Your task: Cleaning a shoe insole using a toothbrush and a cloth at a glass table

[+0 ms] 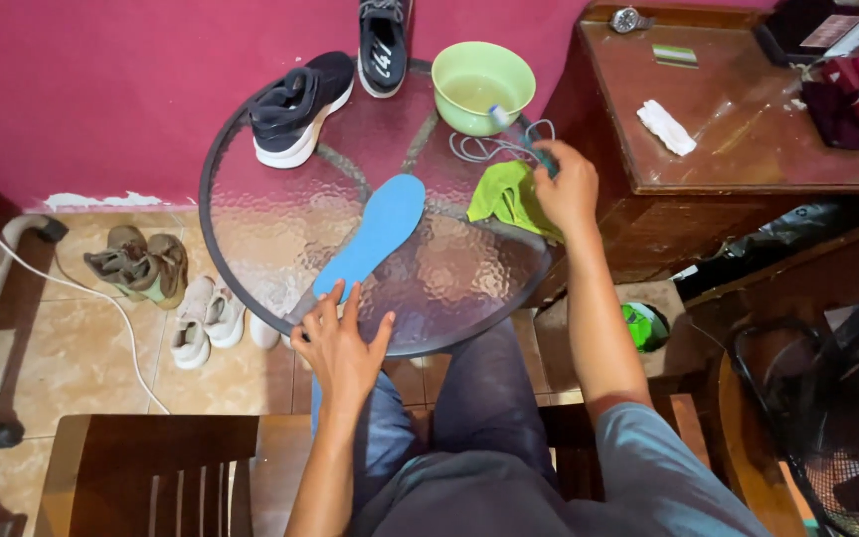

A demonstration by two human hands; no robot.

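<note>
- The blue insole (370, 237) lies flat on the round glass table (251, 239), out of its shoe; its heel end sits under the left hand (338, 343), fingers spread and pressing, not closed around it.
- The right hand (567, 187) has its grip closed on a small brush (521, 134), held just beside the green bowl (482, 85) of liquid and above the green cloth (509, 194).
- Judging by this, scrubbing of the insole looks barely begun.
- Black sneakers (300, 107) and loose laces (494, 147) share the table; nothing lies between brush and insole.
</note>
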